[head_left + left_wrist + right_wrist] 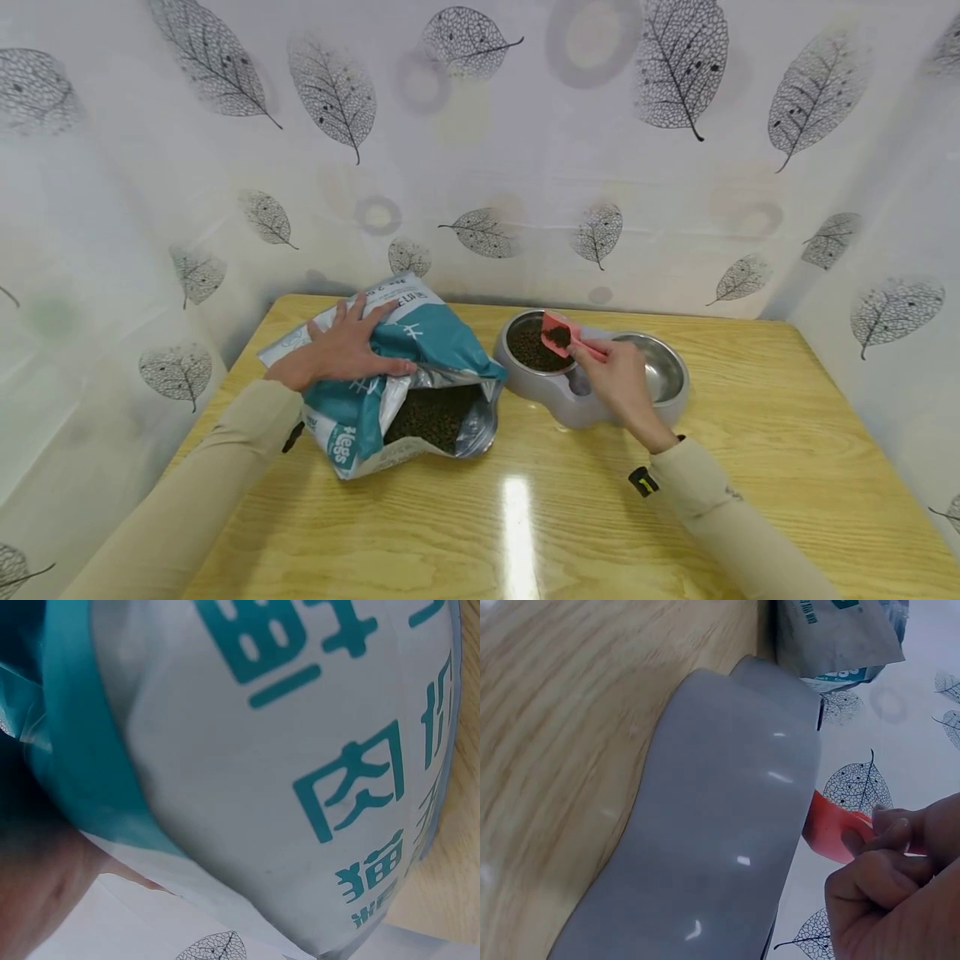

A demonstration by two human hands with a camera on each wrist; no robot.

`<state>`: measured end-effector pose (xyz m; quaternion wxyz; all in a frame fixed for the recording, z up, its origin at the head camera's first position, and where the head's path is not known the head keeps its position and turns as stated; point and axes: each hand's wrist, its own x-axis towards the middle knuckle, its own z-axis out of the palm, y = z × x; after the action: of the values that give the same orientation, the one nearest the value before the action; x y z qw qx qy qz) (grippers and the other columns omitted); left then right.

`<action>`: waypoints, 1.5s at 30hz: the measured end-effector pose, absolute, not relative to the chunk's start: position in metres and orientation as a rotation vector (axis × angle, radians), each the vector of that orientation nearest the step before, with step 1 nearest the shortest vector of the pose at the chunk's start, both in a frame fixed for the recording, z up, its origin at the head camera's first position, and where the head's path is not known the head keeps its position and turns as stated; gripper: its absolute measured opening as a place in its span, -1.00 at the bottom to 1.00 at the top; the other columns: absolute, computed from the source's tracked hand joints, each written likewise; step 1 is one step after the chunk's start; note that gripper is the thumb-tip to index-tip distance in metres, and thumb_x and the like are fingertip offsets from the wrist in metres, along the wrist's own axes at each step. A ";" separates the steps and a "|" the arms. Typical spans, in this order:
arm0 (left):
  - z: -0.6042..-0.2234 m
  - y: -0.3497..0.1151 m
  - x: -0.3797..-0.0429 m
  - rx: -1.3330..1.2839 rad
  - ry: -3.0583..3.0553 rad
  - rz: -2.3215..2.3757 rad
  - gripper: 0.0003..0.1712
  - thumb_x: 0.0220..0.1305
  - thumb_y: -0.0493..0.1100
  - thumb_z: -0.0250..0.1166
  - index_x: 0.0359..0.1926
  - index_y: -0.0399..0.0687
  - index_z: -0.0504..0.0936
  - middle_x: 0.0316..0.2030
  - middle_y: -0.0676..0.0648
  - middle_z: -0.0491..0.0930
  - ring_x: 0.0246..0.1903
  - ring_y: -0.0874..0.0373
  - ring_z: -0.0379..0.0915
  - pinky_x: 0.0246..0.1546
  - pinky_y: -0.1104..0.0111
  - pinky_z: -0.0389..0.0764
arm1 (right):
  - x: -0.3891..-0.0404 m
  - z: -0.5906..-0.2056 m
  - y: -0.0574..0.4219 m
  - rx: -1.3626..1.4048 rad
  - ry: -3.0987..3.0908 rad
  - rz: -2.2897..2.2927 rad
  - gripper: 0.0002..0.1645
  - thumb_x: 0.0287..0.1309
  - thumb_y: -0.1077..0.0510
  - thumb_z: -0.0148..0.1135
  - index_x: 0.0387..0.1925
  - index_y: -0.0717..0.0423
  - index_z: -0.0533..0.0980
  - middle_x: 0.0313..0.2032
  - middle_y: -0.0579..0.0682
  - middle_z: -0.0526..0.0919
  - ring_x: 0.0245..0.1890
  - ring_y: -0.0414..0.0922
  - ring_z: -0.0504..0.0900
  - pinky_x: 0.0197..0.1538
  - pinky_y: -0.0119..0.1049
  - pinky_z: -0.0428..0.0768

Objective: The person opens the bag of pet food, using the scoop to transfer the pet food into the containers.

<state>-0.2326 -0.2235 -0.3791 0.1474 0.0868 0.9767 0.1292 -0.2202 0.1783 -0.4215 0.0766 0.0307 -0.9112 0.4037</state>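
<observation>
My left hand (347, 348) lies with spread fingers on top of a teal and white pet food bag (438, 333). The bag lies on its side, its mouth gaping toward the front right with brown kibble (429, 419) inside. In the left wrist view the printed bag (247, 765) fills most of the picture. My right hand (621, 379) grips the handle of a small red scoop (550, 323), which carries some kibble. The scoop is over the left bowl of a grey double pet feeder (551, 400); kibble (528, 348) covers that bowl's bottom.
The feeder's right steel bowl (663, 371) shows bare metal, partly behind my right hand. Everything stands on a wooden table (600, 517). A leaf-patterned cloth (525, 167) hangs behind the table and along both sides.
</observation>
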 end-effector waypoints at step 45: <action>-0.379 -0.224 -0.232 0.253 2.809 0.381 0.35 0.05 0.68 0.21 0.67 0.32 -0.23 0.62 -0.37 -0.44 0.56 -0.53 -0.55 0.22 -0.69 -0.36 | -0.170 -0.423 0.164 0.995 -2.922 1.933 -0.58 0.56 0.11 0.01 -0.21 0.46 0.52 -0.72 -0.16 0.25 -0.73 -0.34 0.17 -0.63 -0.44 0.17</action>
<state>-0.2320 -0.2242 -0.3788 0.1475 0.0879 0.9762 0.1323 -0.1698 0.1637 -0.4230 -0.2475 0.2647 -0.7774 0.5141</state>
